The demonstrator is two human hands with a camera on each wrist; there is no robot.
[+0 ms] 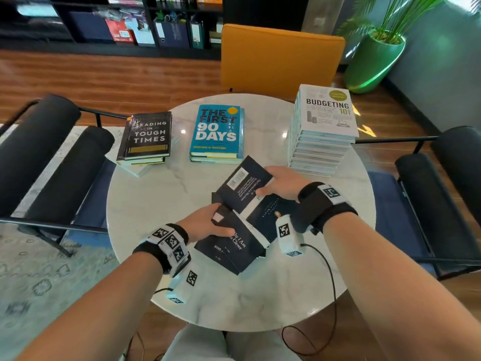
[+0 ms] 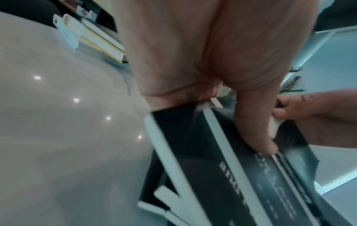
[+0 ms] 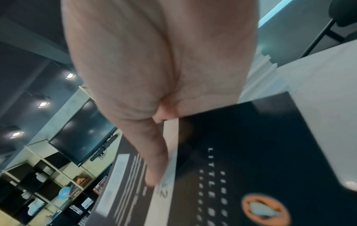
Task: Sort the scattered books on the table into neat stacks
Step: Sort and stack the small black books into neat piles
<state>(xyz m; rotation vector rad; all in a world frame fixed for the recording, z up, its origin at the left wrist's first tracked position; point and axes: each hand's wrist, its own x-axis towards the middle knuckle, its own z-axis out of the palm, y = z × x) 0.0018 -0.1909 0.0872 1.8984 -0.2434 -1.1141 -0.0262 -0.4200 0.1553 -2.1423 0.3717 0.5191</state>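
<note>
Several small black paperbacks (image 1: pixel 231 246) lie fanned out near the table's front middle. My left hand (image 1: pixel 212 221) grips the left end of this pile; in the left wrist view its thumb (image 2: pixel 257 131) presses on a black cover (image 2: pixel 193 145) and the other fingers are hidden behind the edge. Just above the pile, my right hand (image 1: pixel 273 185) holds one black paperback (image 1: pixel 242 185) tilted up, back cover showing. The right wrist view shows its thumb (image 3: pixel 154 160) on that cover (image 3: pixel 127 180). Under it lies another black book with an orange logo (image 3: pixel 251 152).
Three stacks stand at the back of the round marble table (image 1: pixel 161 209): a dark "Leading in Tough Times" stack (image 1: pixel 144 136) left, a blue "The First 90 Days" stack (image 1: pixel 217 131) middle, a tall white "Budgeting 101" stack (image 1: pixel 322 131) right. Chairs ring the table.
</note>
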